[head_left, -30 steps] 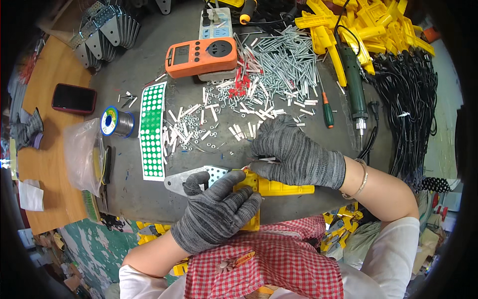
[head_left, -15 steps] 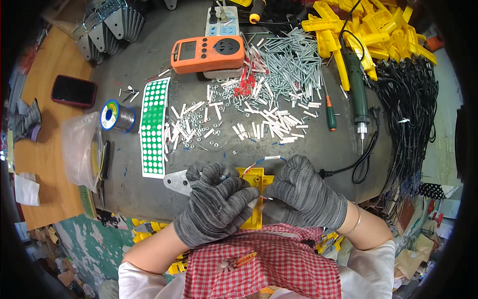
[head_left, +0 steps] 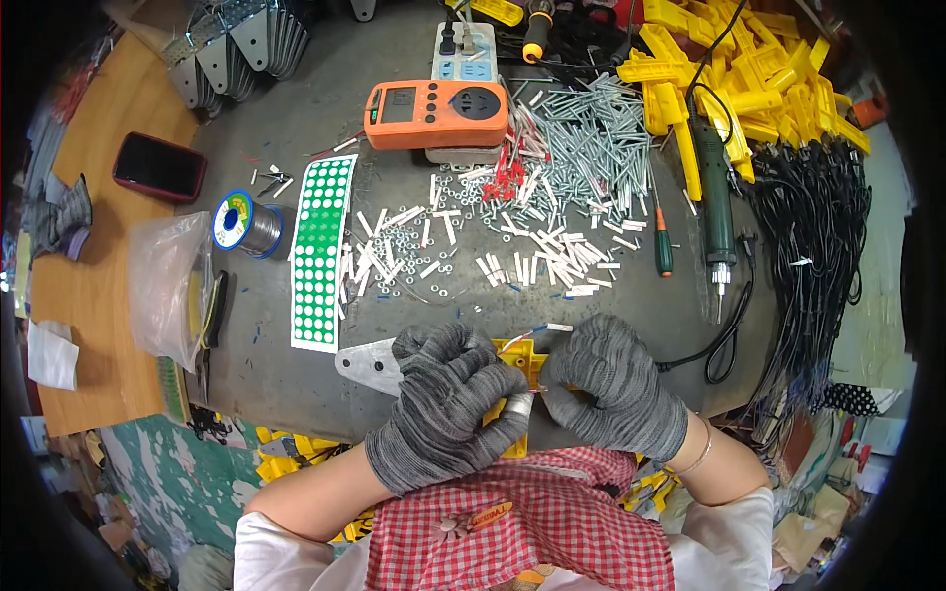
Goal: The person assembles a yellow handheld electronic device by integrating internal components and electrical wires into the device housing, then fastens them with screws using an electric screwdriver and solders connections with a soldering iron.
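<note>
My grey-gloved left hand is closed over a yellow plastic housing, with thumb and forefinger pinching a thin wire. A white band shows at the thumb's tip. My right hand, also gloved, is closed at the wire's other side, its fingertips close to the left ones. Above them a blue-and-white wire loop ends in a white sleeve beside the right forefinger. A flat grey metal blade-shaped plate sticks out left from under my left hand. The palms and most of the housing are hidden.
Beyond my hands lie white sleeves, nuts and screws. A solder spool, dotted green sticker sheet and orange meter stand leftward. To the right are a green electric screwdriver, black cables and yellow housings.
The whole view has shifted slightly, so the bench items appear farther right and lower. My right thumb, blurred before, now meets the fingers by the wire's end. Both hands stay at the housing.
</note>
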Tool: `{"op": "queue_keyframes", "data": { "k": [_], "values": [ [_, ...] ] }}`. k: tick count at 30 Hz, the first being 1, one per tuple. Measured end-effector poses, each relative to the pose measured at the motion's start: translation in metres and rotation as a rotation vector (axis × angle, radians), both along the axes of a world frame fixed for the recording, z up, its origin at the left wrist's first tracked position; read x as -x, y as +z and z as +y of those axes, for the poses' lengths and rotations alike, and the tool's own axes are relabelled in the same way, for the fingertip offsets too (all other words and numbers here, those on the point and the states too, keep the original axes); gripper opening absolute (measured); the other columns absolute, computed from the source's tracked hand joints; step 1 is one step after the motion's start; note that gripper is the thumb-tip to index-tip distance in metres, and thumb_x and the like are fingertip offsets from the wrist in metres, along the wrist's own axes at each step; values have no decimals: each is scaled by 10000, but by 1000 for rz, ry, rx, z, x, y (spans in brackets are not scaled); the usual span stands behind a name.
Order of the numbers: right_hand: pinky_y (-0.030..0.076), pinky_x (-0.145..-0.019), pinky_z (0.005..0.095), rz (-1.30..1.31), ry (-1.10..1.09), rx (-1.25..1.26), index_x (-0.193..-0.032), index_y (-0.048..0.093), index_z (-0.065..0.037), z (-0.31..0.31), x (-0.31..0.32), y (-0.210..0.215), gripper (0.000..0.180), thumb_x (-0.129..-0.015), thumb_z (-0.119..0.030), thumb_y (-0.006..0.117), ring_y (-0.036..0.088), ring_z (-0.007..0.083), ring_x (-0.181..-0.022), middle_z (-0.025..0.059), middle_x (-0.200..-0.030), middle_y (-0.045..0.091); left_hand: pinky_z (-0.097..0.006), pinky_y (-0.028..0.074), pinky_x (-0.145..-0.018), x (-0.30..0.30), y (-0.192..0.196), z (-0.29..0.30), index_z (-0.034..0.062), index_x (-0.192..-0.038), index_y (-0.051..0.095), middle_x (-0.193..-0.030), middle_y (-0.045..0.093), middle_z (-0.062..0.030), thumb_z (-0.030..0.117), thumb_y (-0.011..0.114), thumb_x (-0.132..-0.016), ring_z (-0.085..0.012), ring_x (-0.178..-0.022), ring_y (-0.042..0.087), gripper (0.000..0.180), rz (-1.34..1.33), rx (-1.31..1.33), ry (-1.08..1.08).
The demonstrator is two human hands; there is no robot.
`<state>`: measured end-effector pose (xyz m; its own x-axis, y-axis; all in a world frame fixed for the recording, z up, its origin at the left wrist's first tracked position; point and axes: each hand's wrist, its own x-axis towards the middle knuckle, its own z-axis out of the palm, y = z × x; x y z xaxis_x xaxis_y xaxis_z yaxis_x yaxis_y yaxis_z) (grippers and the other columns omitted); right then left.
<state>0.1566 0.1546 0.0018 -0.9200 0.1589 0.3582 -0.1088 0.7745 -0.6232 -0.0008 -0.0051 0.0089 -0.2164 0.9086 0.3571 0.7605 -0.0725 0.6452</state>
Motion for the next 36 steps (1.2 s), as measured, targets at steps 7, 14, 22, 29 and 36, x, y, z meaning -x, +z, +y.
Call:
{"op": "queue_keyframes", "data": {
  "k": [7, 14, 22, 29, 36],
  "values": [
    [467, -658, 431, 112, -24, -20, -854, 672, -65, -2, 5, 6, 264, -600, -74, 743, 583, 323, -714, 112, -832, 634, -421, 390, -781, 1, 2, 1, 122, -883, 685, -764, 583, -37, 118, 784, -694, -267, -793, 562, 214, -125, 24, 17],
    [466, -662, 440, 88, -13, -10, -846, 669, -71, -1, 6, 3, 253, -605, -84, 744, 582, 319, -708, 109, -824, 635, -415, 385, -805, 3, -2, 0, 134, -911, 710, -763, 575, -35, 159, 790, -686, -268, -782, 545, 240, -108, 8, 5],
    [458, -685, 446, -97, 18, -261, -862, 662, -65, -11, -3, 12, 255, -633, -146, 740, 582, 303, -747, 96, -823, 626, -504, 322, -877, -10, -8, -1, 148, -915, 675, -809, 605, -31, 209, 764, -679, -263, -826, 562, 260, 193, -59, 55],
    [426, -731, 469, -60, 68, -395, -925, 685, -88, 9, 5, 11, 269, -696, -226, 713, 571, 311, -778, 83, -833, 614, -492, 369, -865, 3, -3, -1, 138, -903, 712, -818, 678, -43, 223, 778, -692, -314, -901, 623, 237, 51, 1, -52],
    [392, -756, 489, -113, 90, -203, -991, 684, -102, 7, 4, 20, 299, -709, -199, 714, 540, 292, -736, 83, -814, 592, -483, 347, -925, 5, -5, -5, 145, -895, 704, -858, 703, -34, 204, 758, -754, -291, -882, 615, 162, -168, 91, -55]
  ]
}}
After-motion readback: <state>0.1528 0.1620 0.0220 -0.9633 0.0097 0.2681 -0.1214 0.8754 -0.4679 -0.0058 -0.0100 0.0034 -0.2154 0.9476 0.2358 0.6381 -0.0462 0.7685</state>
